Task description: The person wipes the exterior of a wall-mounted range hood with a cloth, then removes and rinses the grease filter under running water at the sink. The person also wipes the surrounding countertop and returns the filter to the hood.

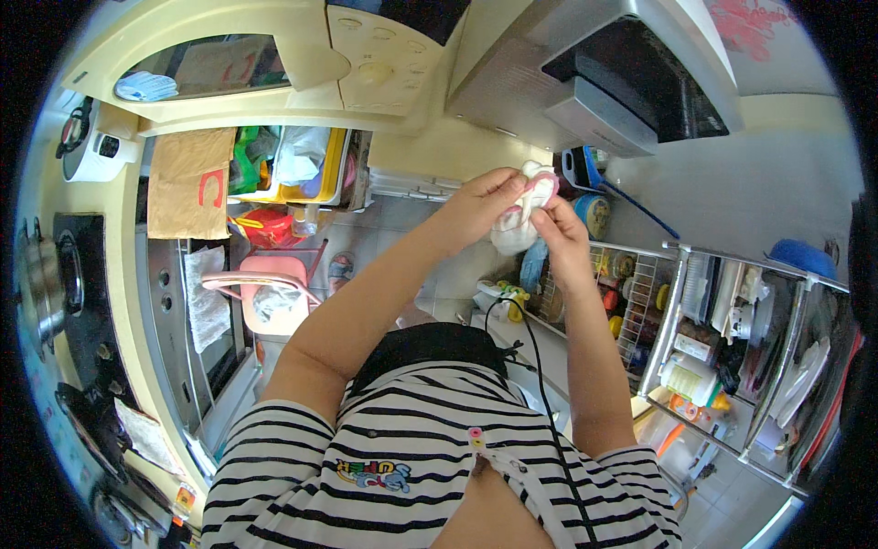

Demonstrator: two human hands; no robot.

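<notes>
Both hands hold a small white bag [514,235] with pinkish trim, raised in front of me at arm's length. Its lower part bulges roundly, while the upper part is twisted and gathered between my fingers. My left hand [485,200] pinches the gathered part from the left. From the lower right, my right hand [564,232] grips the bag with thumb and fingers. What the bag contains is hidden.
A metal rack [675,322] with bottles and packages stands on the right. At left are a pink chair [276,295], a brown paper bag [185,185] and a cooktop [86,274]. A cream microwave oven [309,103] is ahead. A black cable [538,370] hangs before my shirt.
</notes>
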